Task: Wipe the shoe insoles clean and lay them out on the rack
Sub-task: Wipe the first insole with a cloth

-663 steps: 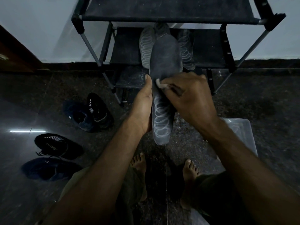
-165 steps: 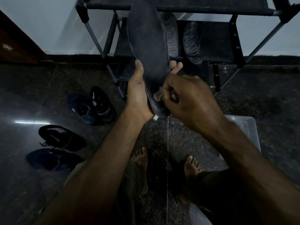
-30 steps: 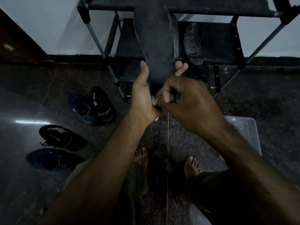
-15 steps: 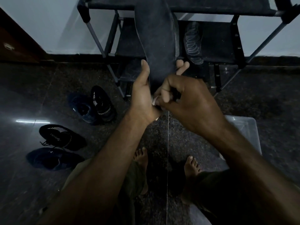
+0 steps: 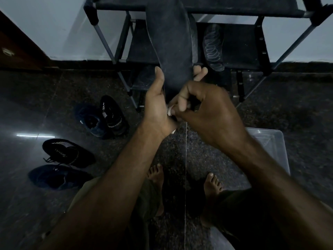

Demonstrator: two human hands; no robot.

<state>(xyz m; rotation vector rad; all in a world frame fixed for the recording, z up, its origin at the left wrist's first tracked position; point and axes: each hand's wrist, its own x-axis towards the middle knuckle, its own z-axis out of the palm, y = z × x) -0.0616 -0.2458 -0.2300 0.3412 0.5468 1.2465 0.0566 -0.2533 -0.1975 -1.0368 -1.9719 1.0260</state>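
our left hand (image 5: 158, 103) is gripping the insole (image 5: 171, 49) upright, our right hand (image 5: 201, 109) is pinching a wipe (image 5: 170, 111) at its near end; pressing hard is risking the insole buckling or slipping free.

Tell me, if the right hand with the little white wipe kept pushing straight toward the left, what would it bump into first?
Probably the left hand: the right hand pinches the white wipe at the insole's lower end, right against the left palm. Depth is unclear.

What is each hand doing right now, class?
Left hand: grips the dark insole.
Right hand: pinches a small white wipe against the insole.
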